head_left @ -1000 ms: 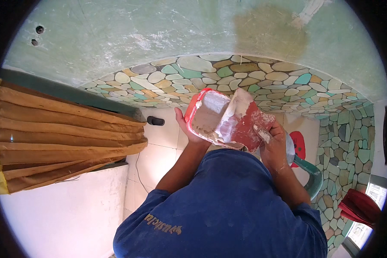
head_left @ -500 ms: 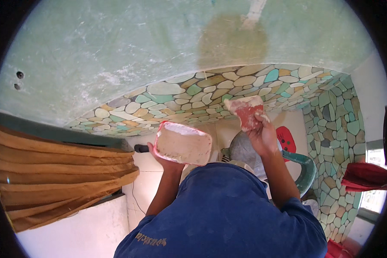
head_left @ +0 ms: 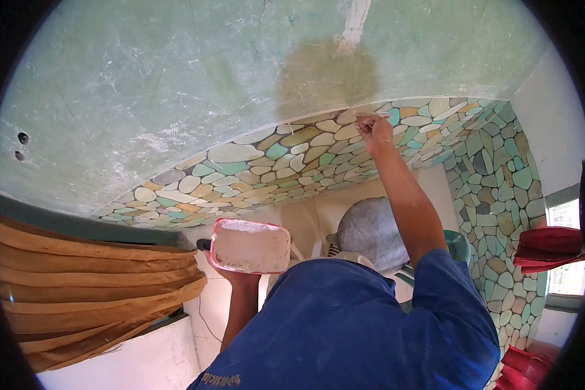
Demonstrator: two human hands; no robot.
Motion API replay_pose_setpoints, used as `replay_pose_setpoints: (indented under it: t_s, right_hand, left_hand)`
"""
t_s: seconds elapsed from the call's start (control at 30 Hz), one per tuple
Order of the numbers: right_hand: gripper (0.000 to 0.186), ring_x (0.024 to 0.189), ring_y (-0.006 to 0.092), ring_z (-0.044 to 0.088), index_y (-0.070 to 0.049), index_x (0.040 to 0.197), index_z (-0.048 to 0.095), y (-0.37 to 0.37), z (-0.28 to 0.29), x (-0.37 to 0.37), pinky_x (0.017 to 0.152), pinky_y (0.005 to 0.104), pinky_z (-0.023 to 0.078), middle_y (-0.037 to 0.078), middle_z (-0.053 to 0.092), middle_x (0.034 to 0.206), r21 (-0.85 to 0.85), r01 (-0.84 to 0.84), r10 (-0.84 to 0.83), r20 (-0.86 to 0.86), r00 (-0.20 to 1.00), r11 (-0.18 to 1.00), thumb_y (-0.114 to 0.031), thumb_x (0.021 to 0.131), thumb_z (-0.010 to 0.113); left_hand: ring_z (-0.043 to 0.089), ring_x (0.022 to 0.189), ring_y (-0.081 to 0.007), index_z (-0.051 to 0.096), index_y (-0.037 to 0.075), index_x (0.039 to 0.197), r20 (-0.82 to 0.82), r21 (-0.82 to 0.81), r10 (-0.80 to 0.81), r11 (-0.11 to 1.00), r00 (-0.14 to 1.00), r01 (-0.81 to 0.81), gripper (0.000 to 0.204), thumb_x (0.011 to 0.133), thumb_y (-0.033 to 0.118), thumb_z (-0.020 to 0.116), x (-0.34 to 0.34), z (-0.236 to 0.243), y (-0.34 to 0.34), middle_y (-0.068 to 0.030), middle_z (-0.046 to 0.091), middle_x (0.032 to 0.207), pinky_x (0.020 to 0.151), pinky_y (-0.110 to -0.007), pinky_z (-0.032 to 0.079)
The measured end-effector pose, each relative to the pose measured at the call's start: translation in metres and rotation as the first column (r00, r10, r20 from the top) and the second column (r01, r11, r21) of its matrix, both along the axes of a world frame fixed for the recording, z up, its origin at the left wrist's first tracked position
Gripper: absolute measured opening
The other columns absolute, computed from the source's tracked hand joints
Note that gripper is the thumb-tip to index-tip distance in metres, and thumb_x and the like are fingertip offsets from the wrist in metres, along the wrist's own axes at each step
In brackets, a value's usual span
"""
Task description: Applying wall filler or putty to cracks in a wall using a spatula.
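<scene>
Right hand point(head_left: 379, 134) is pinching a thin, flat, reddish scraper point(head_left: 368, 120) near the top edge of the multicoloured pebble-stone wall band point(head_left: 292, 159), though whether the blade is touching the stones I cannot tell. Left hand point(head_left: 240, 278), thumb along the side, is cupping a rectangular red-rimmed plastic tub point(head_left: 250, 222) from below, its smooth pinkish-beige paste point(head_left: 252, 250) facing up just beyond the blue shirt point(head_left: 344, 312)

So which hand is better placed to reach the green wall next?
Probably the right hand: it's up near the green wall, holding the scraper, while the left hand is farther back, holding the tub.
</scene>
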State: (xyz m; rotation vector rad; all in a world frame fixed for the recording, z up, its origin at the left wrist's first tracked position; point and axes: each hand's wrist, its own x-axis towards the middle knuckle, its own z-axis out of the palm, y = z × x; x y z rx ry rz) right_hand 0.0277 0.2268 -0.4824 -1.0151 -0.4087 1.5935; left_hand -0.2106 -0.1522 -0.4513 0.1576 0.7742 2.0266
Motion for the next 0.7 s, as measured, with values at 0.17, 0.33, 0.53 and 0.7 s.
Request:
replay_pose_setpoints:
  t_s: [0.17, 0.33, 0.53, 0.7]
  right_hand:
    - [0.018, 0.083, 0.0304, 0.061, 0.004, 0.099, 0.053, 0.034, 0.037, -0.027, 0.077, 0.0422, 0.056, 0.015, 0.058, 0.087, 0.089, -0.060, 0.062, -0.020, 0.998, 0.994, -0.011, 0.097, 0.044]
    - [0.021, 0.092, 0.0299, 0.058, 0.004, 0.106, 0.051, 0.083, 0.089, -0.029, 0.080, 0.0429, 0.054, 0.018, 0.057, 0.092, -0.027, -0.046, 0.043, -0.112, 0.993, 0.999, -0.013, 0.100, 0.040]
    - [0.015, 0.074, 0.0232, 0.059, -0.004, 0.107, 0.052, 0.011, 0.067, 0.005, 0.067, 0.0395, 0.056, 0.008, 0.056, 0.085, 0.240, 0.113, -0.072, -0.173, 0.982, 0.964, -0.013, 0.096, 0.046]
    - [0.015, 0.078, 0.0215, 0.061, -0.005, 0.106, 0.055, -0.013, -0.022, 0.015, 0.065, 0.0346, 0.056, 0.008, 0.062, 0.092, 0.054, 0.070, -0.071, 0.010, 0.997, 0.996, -0.011, 0.097, 0.045]
  left_hand:
    - [0.059, 0.110, -0.0274, 0.055, 0.016, 0.129, -0.010, 0.012, 0.062, 0.998, 0.998, -0.062, 0.061, 0.095, 0.064, 0.039, -0.007, -0.006, -0.014, -0.0047, 0.059, 0.124, 0.092, -0.048, 0.050]
    - [0.054, 0.118, -0.0307, 0.052, 0.018, 0.134, 0.027, -0.070, 0.142, 0.988, 0.989, -0.140, 0.069, 0.094, 0.068, 0.027, -0.019, -0.023, -0.020, -0.0056, 0.054, 0.132, 0.097, -0.051, 0.047]
    - [0.058, 0.113, -0.0322, 0.053, 0.017, 0.132, 0.052, 0.008, 0.056, 0.998, 0.997, -0.056, 0.067, 0.093, 0.067, 0.029, -0.014, -0.010, -0.018, -0.0070, 0.057, 0.127, 0.093, -0.051, 0.050]
    - [0.061, 0.105, -0.0282, 0.056, 0.016, 0.126, 0.023, 0.007, 0.007, 1.000, 1.000, -0.007, 0.059, 0.095, 0.063, 0.038, -0.004, 0.006, -0.006, -0.0050, 0.061, 0.120, 0.089, -0.049, 0.053]
